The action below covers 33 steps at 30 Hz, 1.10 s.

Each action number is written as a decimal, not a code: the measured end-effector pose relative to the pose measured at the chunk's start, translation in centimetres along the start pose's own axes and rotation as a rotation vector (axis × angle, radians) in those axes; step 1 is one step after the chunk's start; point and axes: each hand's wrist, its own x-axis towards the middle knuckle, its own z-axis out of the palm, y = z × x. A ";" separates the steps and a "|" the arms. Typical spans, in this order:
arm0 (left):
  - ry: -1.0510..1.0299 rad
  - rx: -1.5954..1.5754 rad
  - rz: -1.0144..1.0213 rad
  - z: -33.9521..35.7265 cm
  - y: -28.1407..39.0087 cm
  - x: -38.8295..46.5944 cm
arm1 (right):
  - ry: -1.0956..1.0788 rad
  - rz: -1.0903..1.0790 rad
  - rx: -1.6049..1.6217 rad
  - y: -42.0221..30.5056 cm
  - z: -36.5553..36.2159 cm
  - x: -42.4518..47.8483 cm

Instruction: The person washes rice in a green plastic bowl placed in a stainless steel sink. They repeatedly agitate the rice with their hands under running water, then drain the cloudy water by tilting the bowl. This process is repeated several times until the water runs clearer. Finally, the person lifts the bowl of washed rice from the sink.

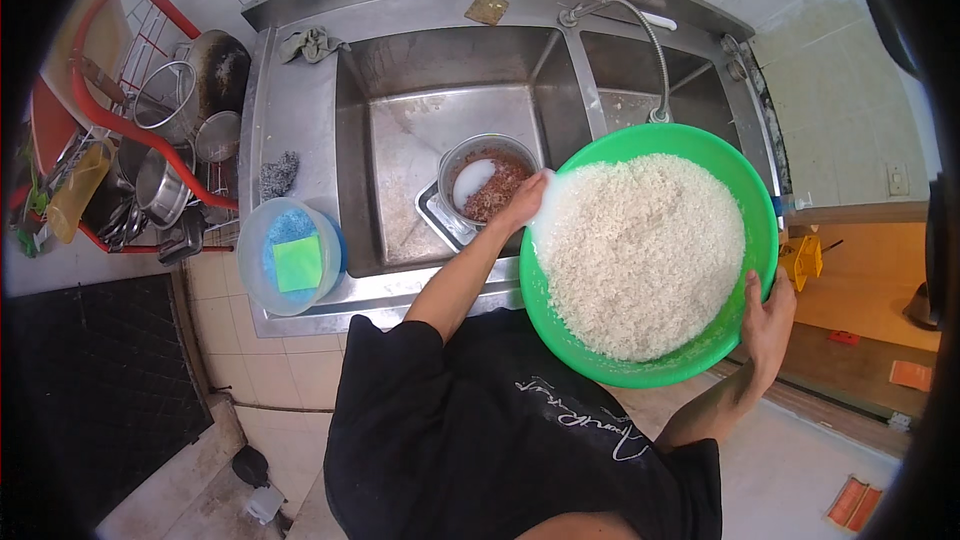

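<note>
A wide green plastic basin (547, 330) heaped with pale rice (645, 262) is in front of me, over the sink's right front edge. Curled around its lower right rim is my right hand (769, 315), with the thumb lying on top. My left hand (523, 202) is at the opposite rim, touching a smooth whitish patch (551, 202); I cannot tell whether that is a plastic thing or cloudy water. Most of the left fingers are hidden. Just beyond that hand, a metal pot (450, 161) contains reddish-brown grains (499, 187) and a white rounded thing (474, 178).
The pot rests on a square metal base (439, 217) in the steel sink (412, 120). A flexible faucet (654, 34) arches over the right basin. On the left counter stand a translucent bowl (255, 270) with a green pad (297, 264) and a steel scourer (279, 174). A red-framed rack (161, 142) holds pans.
</note>
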 end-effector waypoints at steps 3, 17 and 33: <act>0.028 -0.037 -0.008 0.2 0.2 -0.3 | 0.007 0.000 0.007 -0.2 0.1 -0.1; 0.016 0.044 0.063 -0.2 -0.2 -0.2 | 0.006 -0.016 -0.004 -0.5 0.1 0.0; 0.076 -0.061 0.056 0.4 -0.5 -0.4 | -0.014 0.010 -0.021 -0.1 0.1 0.1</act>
